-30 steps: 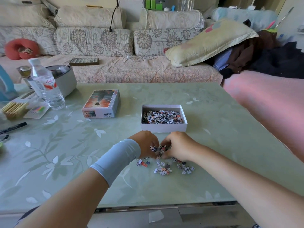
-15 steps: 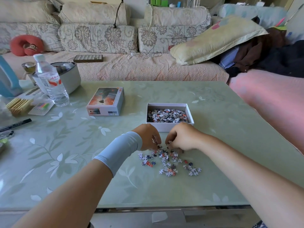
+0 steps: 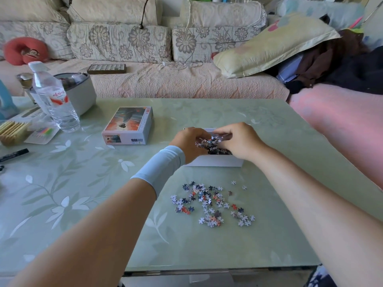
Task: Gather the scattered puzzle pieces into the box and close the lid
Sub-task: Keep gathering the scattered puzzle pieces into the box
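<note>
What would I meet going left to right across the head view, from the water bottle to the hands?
Water bottle → puzzle lid → left hand → clump of puzzle pieces held between both hands → right hand.

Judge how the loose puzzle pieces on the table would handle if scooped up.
Probably light and stiff: the puzzle pieces lie flat as small separate cutouts. Likely to slip from a scoop, being unlinked on the glossy table.
</note>
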`<act>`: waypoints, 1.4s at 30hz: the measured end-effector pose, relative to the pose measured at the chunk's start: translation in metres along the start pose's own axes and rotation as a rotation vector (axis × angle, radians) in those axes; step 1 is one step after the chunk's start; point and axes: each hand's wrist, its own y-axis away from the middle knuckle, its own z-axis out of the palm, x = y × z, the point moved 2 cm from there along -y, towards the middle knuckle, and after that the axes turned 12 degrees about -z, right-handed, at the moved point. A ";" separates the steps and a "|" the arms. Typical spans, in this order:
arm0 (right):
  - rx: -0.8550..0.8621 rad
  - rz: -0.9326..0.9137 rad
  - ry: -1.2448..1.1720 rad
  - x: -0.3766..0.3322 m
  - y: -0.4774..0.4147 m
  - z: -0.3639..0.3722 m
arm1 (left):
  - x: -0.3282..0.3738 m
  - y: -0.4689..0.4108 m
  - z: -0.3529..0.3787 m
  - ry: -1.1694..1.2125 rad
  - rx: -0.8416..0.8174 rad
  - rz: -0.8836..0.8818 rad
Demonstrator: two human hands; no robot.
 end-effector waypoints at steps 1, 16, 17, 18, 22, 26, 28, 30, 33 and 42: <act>-0.009 -0.024 0.008 -0.001 0.001 0.001 | -0.002 0.001 0.000 -0.033 0.018 0.029; -0.534 0.077 0.293 0.012 0.059 0.011 | -0.027 0.089 0.000 -0.664 -0.301 -0.091; -0.538 0.096 0.321 0.013 0.063 0.012 | -0.025 0.090 0.003 -0.627 -0.293 -0.094; -0.537 0.098 0.315 0.012 0.067 0.013 | -0.023 0.091 0.007 -0.584 -0.288 -0.093; -0.544 0.061 0.154 0.001 0.079 0.015 | -0.011 0.094 0.017 -0.491 -0.301 -0.074; -0.425 0.059 0.060 -0.006 0.088 -0.001 | -0.003 0.100 0.018 -0.576 -0.343 -0.081; -0.499 0.123 0.125 -0.007 0.095 -0.009 | -0.004 0.109 0.021 -0.694 -0.380 -0.092; -0.673 0.287 0.208 -0.006 0.106 -0.015 | -0.005 0.114 0.026 -0.747 -0.391 -0.090; -0.748 0.411 0.182 -0.003 0.117 -0.011 | -0.002 0.112 0.032 -0.675 -0.363 -0.051; -0.538 0.215 -0.006 -0.008 0.095 0.015 | 0.002 0.094 0.030 -0.412 -0.323 -0.008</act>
